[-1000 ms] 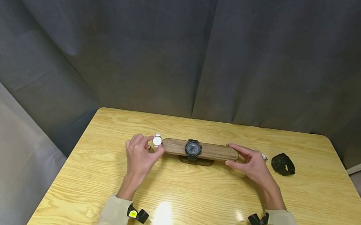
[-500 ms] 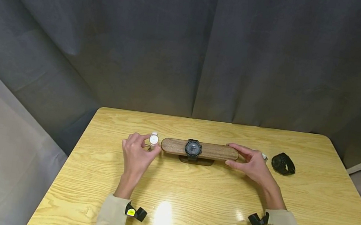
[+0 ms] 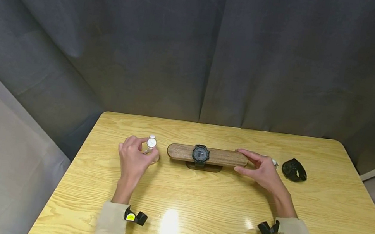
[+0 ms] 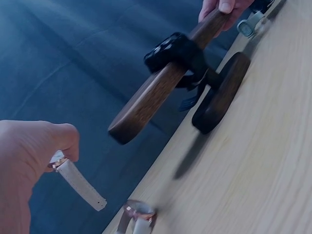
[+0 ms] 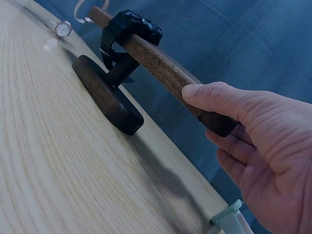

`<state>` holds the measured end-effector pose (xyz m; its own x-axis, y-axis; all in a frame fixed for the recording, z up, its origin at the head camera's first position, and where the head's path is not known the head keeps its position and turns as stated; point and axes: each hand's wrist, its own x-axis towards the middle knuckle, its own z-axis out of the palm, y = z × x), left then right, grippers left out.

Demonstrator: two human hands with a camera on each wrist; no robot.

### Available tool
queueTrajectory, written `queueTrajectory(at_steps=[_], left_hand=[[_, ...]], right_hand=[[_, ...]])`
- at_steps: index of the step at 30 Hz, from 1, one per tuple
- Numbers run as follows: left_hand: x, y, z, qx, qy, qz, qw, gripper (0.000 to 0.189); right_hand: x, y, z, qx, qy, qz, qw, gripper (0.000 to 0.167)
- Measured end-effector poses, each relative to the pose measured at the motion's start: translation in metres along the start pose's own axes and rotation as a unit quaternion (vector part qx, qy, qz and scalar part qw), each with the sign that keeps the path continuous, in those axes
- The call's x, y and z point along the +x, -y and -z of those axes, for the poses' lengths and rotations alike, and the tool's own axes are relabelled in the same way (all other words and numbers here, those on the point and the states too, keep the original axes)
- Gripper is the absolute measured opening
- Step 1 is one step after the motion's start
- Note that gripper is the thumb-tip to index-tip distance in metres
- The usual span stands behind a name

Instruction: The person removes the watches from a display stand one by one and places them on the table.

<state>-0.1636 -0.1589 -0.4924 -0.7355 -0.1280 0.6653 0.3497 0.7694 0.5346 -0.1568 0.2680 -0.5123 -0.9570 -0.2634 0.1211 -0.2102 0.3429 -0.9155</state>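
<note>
Left of a wooden watch stand (image 3: pixel 224 158), my left hand (image 3: pixel 134 159) pinches a white watch (image 3: pixel 151 142) by its case, dial up. In the left wrist view its pale strap (image 4: pixel 80 185) hangs loose below the fingers. My right hand (image 3: pixel 263 171) grips the stand's right end, thumb on the near side of the bar (image 5: pixel 165 70). Strapped around the middle of that bar is a black sports watch (image 3: pixel 200 155). A rose-gold watch with a light strap (image 4: pixel 140 210) lies on the table below the left hand, mostly hidden by it in the head view.
Just beyond my right hand lies a pale green watch (image 4: pixel 246 28), largely covered by the hand in the head view. Farther right a second black watch (image 3: pixel 294 170) rests on the wooden table (image 3: pixel 210 213). Dark curtains (image 3: pixel 160 51) hang behind the table's back edge.
My left hand has moved left with the white watch, away from the stand's left end. The right hand, the stand and the black watches have stayed where they were.
</note>
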Motion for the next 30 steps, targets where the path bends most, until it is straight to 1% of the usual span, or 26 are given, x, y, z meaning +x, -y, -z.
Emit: queueTrajectory(at_steps=[4,11,17,23,27,30], left_hand=[[0.003,0.006,0.006,0.008,0.005,0.003,0.9999,0.028],[0.005,0.018,0.012,0.030,0.012,0.005,0.9995,0.029],[0.006,0.026,0.018,0.046,0.030,0.014,0.9984,0.030],[0.005,0.036,0.018,0.071,0.045,0.013,0.9963,0.032],[0.004,0.040,0.018,0.091,0.054,0.005,0.9944,0.033],[0.003,0.042,0.019,0.100,0.063,0.006,0.9929,0.033]], right_hand=[[0.000,-0.001,0.000,0.002,-0.001,0.000,1.0000,0.058],[0.001,-0.002,0.000,0.005,-0.003,0.001,1.0000,0.058],[0.001,-0.001,-0.001,0.005,-0.003,-0.004,1.0000,0.059],[0.000,-0.001,-0.001,0.004,-0.001,-0.001,1.0000,0.059],[0.000,0.000,-0.001,0.002,0.000,-0.005,1.0000,0.060],[0.000,0.000,0.000,0.000,0.001,-0.006,1.0000,0.060]])
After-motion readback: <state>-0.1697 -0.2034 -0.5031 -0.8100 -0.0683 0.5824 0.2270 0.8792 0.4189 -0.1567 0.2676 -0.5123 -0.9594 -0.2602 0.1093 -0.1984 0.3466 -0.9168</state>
